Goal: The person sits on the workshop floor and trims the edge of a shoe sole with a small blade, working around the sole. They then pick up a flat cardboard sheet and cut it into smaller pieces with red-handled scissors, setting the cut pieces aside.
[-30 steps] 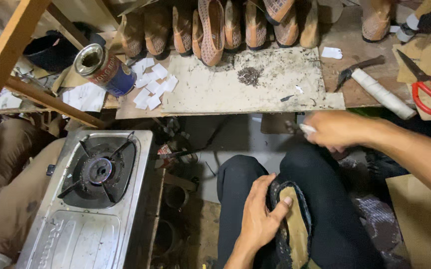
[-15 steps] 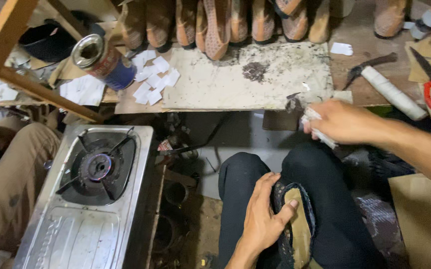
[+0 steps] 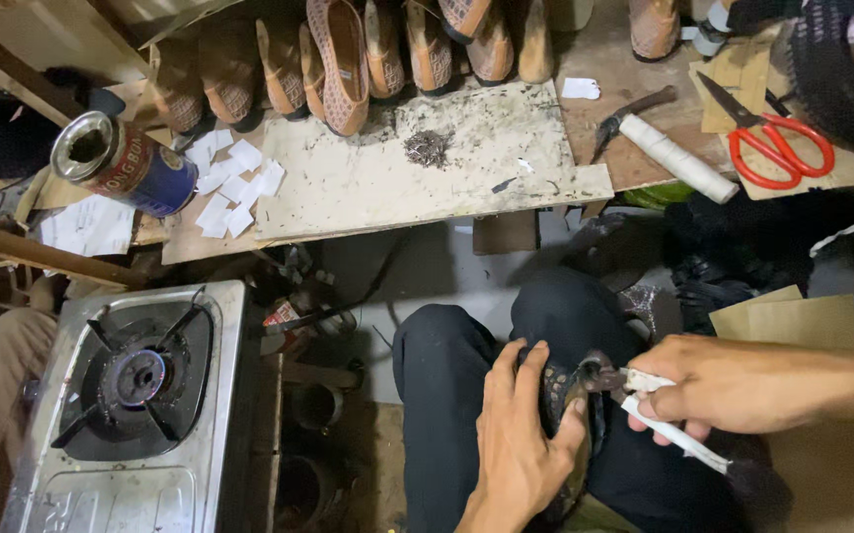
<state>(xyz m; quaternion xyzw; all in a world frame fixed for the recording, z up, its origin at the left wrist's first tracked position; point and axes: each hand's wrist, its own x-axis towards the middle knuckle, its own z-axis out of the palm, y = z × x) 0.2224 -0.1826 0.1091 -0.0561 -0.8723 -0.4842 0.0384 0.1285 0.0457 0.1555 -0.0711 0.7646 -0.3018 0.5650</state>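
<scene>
- Resting on the person's lap, the dark shoe [image 3: 567, 395] lies pinned under the left hand [image 3: 520, 434], fingers clamped over its side
- right hand [image 3: 713, 385] closed around a white-handled tool [image 3: 668, 429], tip touching the shoe's edge
- shoe looks light, soft and bendy; best held firmly by the sole
- gas stove [image 3: 131, 395] stands to the left

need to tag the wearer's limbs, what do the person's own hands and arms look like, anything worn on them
Both the left hand and the right hand are bare: no gloves, rings or watch visible. The forearms show no sleeves as far as the frame reaches. Dark trousers cover the legs.
</scene>
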